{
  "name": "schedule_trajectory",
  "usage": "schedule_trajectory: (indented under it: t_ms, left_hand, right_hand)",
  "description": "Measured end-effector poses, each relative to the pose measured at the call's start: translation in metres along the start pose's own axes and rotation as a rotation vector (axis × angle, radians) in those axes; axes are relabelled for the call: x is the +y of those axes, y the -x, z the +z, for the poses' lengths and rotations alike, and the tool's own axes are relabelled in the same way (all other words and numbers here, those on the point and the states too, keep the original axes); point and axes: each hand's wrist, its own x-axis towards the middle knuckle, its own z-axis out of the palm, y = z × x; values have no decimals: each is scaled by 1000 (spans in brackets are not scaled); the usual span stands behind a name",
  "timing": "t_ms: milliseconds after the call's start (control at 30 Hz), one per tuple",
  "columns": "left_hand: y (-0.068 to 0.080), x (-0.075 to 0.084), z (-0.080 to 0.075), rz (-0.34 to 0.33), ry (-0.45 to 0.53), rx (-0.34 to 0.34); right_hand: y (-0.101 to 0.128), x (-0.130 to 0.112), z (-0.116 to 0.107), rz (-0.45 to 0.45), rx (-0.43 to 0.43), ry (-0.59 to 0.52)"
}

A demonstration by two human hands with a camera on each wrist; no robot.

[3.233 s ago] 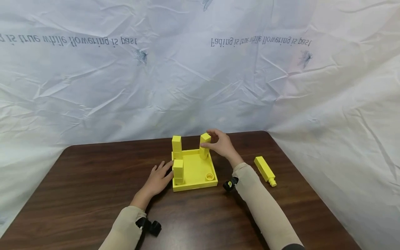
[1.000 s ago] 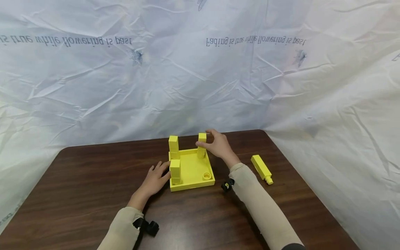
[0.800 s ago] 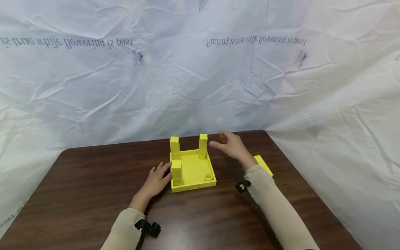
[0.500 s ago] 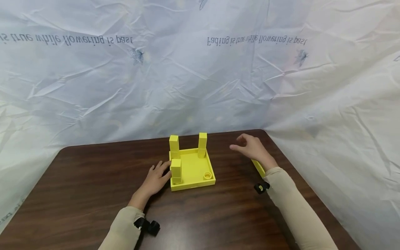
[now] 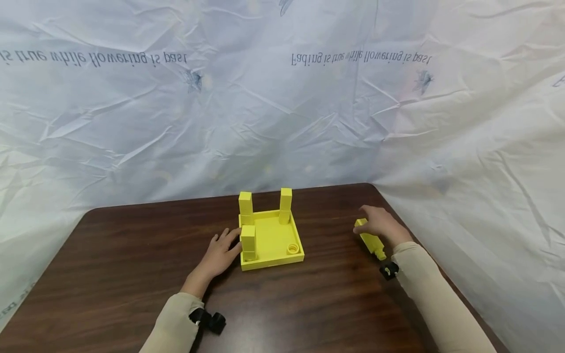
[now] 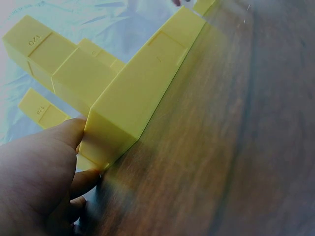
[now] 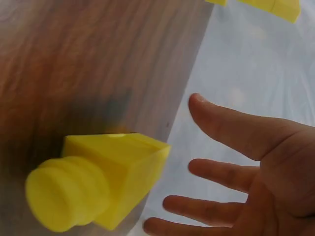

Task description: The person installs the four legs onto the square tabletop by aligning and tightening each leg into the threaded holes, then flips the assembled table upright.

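A shallow square yellow tray [image 5: 272,235] with a raised rim lies on the table. Square yellow posts stand upright in three of its corners: back left [image 5: 245,203], back right [image 5: 286,200] and front left [image 5: 248,238]. At its front right corner is a round threaded socket [image 5: 293,249]. My left hand [image 5: 217,255] touches the tray's left side, fingers mostly straight. A loose square post [image 5: 372,243] with a threaded end lies at the right. My right hand [image 5: 385,226] hovers over it, thumb and fingers spread; a gap separates them from the post [image 7: 133,177] in the right wrist view.
The dark wooden table [image 5: 132,264] has its right edge close beyond the loose post. A white printed cloth [image 5: 265,122] hangs behind the table and along its sides. Both wrists carry small black cameras.
My right hand has let go of the back right post and moved right to the loose post. That back right post stays upright. My left hand keeps its place at the tray.
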Motion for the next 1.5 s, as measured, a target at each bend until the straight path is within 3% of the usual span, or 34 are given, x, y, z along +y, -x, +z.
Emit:
schedule_trajectory:
  t_ms: [633,933,1100,1500]
  left_hand:
    - [2,5,-4,11,-18,23]
    - [1,4,-3,2,-17,17]
    - [2,5,-2,-3,-3,9]
    - [2,4,-1,-1,-13,12]
  right_hand:
    - [0,12,12,56,-45,-102]
    - [-7,20,19,32,-31,-56]
    - [-4,18,18,14,21,-99]
    - [7,-13,10,-154,210,-209]
